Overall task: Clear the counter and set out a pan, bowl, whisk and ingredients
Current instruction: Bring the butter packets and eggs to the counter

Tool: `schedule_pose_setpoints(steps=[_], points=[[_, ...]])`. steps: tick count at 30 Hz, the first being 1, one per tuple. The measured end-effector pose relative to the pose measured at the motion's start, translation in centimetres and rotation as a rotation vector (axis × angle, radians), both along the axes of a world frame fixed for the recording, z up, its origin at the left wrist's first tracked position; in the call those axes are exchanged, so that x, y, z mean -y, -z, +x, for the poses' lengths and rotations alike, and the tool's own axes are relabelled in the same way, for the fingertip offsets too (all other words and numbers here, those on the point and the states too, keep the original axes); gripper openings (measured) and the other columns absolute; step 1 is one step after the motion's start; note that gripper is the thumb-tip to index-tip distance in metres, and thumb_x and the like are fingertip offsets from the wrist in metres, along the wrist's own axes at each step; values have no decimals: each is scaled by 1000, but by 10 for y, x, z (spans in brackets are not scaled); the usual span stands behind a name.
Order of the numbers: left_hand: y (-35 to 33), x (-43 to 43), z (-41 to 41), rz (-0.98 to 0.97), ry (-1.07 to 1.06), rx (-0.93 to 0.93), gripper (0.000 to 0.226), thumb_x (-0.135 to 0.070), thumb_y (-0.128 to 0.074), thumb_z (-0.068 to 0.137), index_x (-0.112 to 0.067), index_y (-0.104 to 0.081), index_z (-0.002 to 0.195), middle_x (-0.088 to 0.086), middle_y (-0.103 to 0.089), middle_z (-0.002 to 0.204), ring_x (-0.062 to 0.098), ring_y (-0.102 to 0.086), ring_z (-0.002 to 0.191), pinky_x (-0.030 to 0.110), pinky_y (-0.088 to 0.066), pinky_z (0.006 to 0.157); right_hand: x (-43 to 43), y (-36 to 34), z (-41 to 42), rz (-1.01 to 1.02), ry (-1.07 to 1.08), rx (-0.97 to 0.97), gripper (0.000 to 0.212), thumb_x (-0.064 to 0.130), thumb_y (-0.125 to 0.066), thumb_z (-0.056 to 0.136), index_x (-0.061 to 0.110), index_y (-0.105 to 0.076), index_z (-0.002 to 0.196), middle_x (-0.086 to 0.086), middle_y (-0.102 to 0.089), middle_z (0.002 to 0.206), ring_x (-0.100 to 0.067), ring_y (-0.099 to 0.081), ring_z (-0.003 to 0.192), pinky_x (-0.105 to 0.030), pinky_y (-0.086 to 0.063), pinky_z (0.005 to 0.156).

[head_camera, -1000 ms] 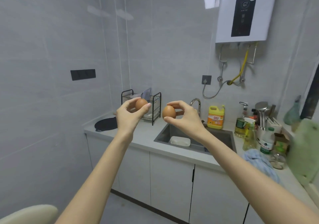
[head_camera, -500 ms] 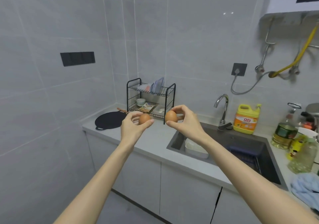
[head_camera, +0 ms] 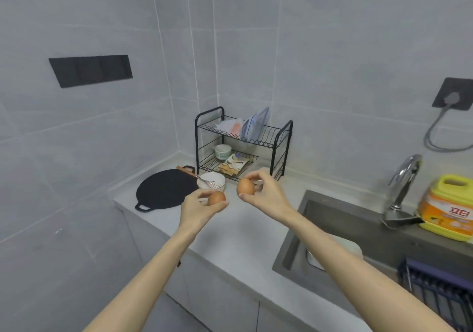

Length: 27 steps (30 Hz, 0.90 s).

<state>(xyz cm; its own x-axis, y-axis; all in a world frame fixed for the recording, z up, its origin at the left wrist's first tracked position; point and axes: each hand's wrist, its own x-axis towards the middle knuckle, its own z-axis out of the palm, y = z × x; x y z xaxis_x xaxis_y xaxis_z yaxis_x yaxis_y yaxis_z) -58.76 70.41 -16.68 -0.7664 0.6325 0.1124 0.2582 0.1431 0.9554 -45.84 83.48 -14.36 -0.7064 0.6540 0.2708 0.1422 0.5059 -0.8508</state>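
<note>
While hands hold eggs, pale counter, tiles

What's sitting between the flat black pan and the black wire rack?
A small white bowl holding a metal whisk, in the head view.

A single head-worn camera looks forward and down, fairly near, at the counter beside the sink.

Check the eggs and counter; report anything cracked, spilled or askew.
Nothing stands out. The left egg and right egg look whole; the whisk sits in the bowl beside the pan; no spill shows on the counter.
</note>
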Motion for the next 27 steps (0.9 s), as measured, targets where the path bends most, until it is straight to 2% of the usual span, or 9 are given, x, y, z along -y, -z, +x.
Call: schedule_pose_setpoints(steps=[3,6,10,14,17,19,22,24,27], points=[[28,-30,-30,-59,2,42,40,-21,-86,64,-19,-69,100,-6,-69,99,10,-66,86,28,-55,77,-32,23,-32,-77,-6,62,42,12,-77,71,20,-58,107,4,-60,109,-6,-59,86,-11,-46,70],[54,-59,-56,-114,-7,77,43,-23,-86,63,-18,-68,101,-7,-67,99,10,-64,87,32,-55,80,-60,48,-58,-142,-26,131,41,9,-77,72,16,-59,108,6,-58,103,-3,-57,76,-7,-44,62],[85,-100,-92,-179,28,126,40,-19,-85,65,-17,-66,100,-6,-66,94,3,-62,83,14,-47,68,-96,85,-97,-199,8,198,40,10,-77,70,16,-62,106,6,-61,101,-6,-59,77,-6,-44,62],[122,-139,-129,-222,53,139,39,-18,-84,66,-18,-65,100,-7,-65,94,7,-62,86,9,-43,64,-131,123,-132,-297,79,256,41,12,-79,68,17,-62,105,2,-62,103,-12,-61,88,-11,-48,63],[151,-170,-156,-247,94,150,38,-16,-83,68,-20,-62,100,-12,-63,92,-1,-59,82,8,-43,66,-156,152,-158,-392,140,319,40,12,-81,66,21,-60,100,-2,-62,104,-20,-63,92,-21,-52,66],[163,-183,-165,-258,131,146,38,-14,-82,68,-20,-61,99,-12,-61,91,-5,-56,80,7,-43,66,-166,164,-167,-425,175,340,40,12,-81,64,24,-58,94,-2,-62,103,-20,-62,91,-26,-52,70],[186,-205,-184,-289,195,139,38,-12,-83,66,-16,-62,97,-7,-64,90,1,-59,79,4,-43,67,-182,182,-186,-479,218,374,39,13,-80,62,23,-57,93,3,-60,97,-15,-60,90,-24,-50,73],[199,-217,-195,-303,228,132,36,-9,-83,65,-18,-62,93,-6,-65,87,6,-60,78,6,-44,68,-192,193,-197,-512,245,399,40,18,-78,59,22,-57,93,2,-61,98,-15,-61,92,-25,-50,77],[212,-231,-205,-309,271,92,34,-9,-82,63,-30,-61,80,-2,-68,82,16,-64,80,27,-51,76,-206,207,-211,-525,285,426,38,22,-76,55,23,-57,88,-1,-65,99,-17,-63,93,-27,-51,80]])
